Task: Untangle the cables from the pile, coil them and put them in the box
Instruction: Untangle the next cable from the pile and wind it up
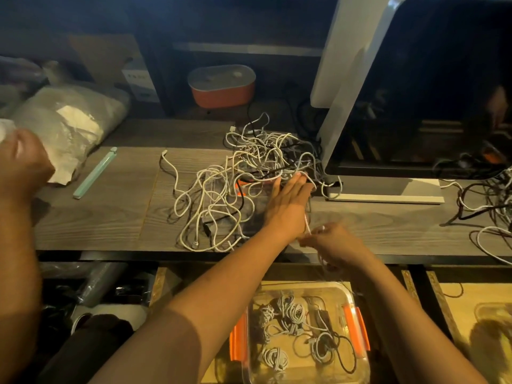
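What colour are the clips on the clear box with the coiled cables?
The clips on the box are orange, clearest in the head view.

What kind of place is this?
Probably a home or office computer desk: a wooden tabletop, a big monitor, a pile of cables, and a clear box of coiled ones below.

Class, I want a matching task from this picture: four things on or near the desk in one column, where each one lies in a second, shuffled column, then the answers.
1 cable pile
2 clear box
3 orange tub
4 green clip

a behind the pile, lid on
b below the desk edge, holding coiled cables
c mid-desk, tangled
d left on the desk, beside a plastic bag

Pairs: 1-c, 2-b, 3-a, 4-d
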Action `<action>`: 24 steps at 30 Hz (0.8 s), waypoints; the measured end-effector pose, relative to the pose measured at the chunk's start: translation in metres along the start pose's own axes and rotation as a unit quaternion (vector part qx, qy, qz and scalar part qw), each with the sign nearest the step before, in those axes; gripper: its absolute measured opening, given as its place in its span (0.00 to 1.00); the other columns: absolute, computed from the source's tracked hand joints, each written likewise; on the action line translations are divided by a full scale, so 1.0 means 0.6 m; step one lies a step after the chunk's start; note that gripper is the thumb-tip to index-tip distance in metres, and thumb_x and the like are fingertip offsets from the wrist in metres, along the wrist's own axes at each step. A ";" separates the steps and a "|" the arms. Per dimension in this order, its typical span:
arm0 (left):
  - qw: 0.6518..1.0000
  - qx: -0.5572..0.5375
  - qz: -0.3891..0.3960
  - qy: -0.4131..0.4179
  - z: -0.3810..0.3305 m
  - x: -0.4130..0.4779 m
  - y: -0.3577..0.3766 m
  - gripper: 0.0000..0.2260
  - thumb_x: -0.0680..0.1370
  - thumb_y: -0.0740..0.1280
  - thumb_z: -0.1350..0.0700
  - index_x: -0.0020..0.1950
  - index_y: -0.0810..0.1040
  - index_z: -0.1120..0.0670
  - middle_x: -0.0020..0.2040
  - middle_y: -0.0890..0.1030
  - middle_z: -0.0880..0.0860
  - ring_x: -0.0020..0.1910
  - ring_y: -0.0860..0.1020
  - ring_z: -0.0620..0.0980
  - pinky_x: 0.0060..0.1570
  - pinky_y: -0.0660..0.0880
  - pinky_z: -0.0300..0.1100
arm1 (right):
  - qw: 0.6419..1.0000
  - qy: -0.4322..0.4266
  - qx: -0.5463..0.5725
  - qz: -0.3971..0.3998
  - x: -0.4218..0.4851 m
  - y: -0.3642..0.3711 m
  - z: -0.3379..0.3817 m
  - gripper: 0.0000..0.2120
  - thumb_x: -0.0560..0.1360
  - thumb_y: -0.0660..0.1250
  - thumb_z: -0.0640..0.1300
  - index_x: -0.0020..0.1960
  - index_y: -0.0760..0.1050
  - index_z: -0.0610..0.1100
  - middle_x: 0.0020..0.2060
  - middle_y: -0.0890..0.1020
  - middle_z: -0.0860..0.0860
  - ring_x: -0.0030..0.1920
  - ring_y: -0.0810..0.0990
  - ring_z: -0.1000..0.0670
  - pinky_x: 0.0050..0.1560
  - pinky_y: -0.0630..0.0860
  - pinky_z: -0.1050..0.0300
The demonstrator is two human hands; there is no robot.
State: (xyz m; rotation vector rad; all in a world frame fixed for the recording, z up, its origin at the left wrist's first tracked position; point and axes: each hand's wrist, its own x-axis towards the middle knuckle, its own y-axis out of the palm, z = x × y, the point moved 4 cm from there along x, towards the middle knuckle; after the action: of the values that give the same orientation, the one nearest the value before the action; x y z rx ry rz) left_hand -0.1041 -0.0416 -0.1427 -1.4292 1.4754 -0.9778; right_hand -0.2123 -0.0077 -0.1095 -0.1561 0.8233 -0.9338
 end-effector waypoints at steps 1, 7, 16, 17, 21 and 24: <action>1.000 -0.012 0.006 -0.005 0.002 -0.002 -0.001 0.39 0.70 0.72 0.53 0.76 0.55 0.53 0.78 0.49 0.51 0.76 0.42 0.46 0.72 0.35 0.51 | 1.000 -0.001 0.002 -0.004 0.000 -0.001 0.003 0.08 0.77 0.65 0.44 0.40 0.77 0.45 0.27 0.73 0.50 0.25 0.68 0.56 0.26 0.66 0.62; 0.993 -0.110 -0.018 -0.041 0.024 0.003 0.006 0.30 0.74 0.68 0.59 0.73 0.60 0.50 0.78 0.52 0.49 0.76 0.45 0.44 0.73 0.38 0.47 | 0.971 -0.180 0.118 -0.106 0.006 -0.014 0.021 0.13 0.81 0.57 0.45 0.42 0.77 0.51 0.52 0.76 0.54 0.54 0.75 0.54 0.50 0.71 0.60; 0.975 -0.212 0.016 -0.058 0.019 0.021 -0.014 0.22 0.77 0.63 0.60 0.71 0.64 0.49 0.77 0.56 0.50 0.76 0.51 0.48 0.74 0.49 0.51 | 0.903 -0.195 0.350 -0.157 0.000 -0.008 0.025 0.16 0.81 0.54 0.39 0.47 0.81 0.46 0.42 0.84 0.55 0.46 0.81 0.58 0.45 0.75 0.64; 0.979 -0.200 0.018 -0.045 0.020 0.022 -0.016 0.23 0.77 0.63 0.59 0.71 0.64 0.49 0.77 0.56 0.50 0.76 0.52 0.49 0.74 0.49 0.52 | 0.901 -0.205 0.347 -0.158 -0.003 -0.012 0.028 0.17 0.81 0.54 0.38 0.43 0.80 0.45 0.40 0.84 0.54 0.45 0.81 0.58 0.45 0.75 0.64; 0.978 -0.186 0.027 -0.086 0.028 0.032 -0.037 0.17 0.80 0.61 0.55 0.69 0.68 0.46 0.78 0.49 0.49 0.76 0.48 0.58 0.71 0.54 0.55 | 0.915 -0.234 0.297 -0.140 -0.016 -0.013 0.051 0.13 0.76 0.58 0.44 0.36 0.75 0.41 0.31 0.79 0.54 0.36 0.77 0.57 0.31 0.74 0.66; 0.990 -0.111 0.008 -0.081 0.029 0.035 -0.046 0.15 0.80 0.60 0.52 0.67 0.70 0.44 0.78 0.51 0.46 0.76 0.44 0.55 0.72 0.50 0.56 | 0.919 -0.209 0.281 -0.180 -0.014 -0.030 0.054 0.10 0.75 0.62 0.42 0.35 0.72 0.45 0.29 0.75 0.51 0.31 0.73 0.53 0.29 0.71 0.60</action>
State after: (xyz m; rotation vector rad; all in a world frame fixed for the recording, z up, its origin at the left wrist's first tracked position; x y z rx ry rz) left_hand -0.0785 -0.0634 -0.1236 -1.6115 1.5075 -0.6856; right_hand -0.2045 -0.0195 -0.0741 -0.0010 0.1069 -1.3912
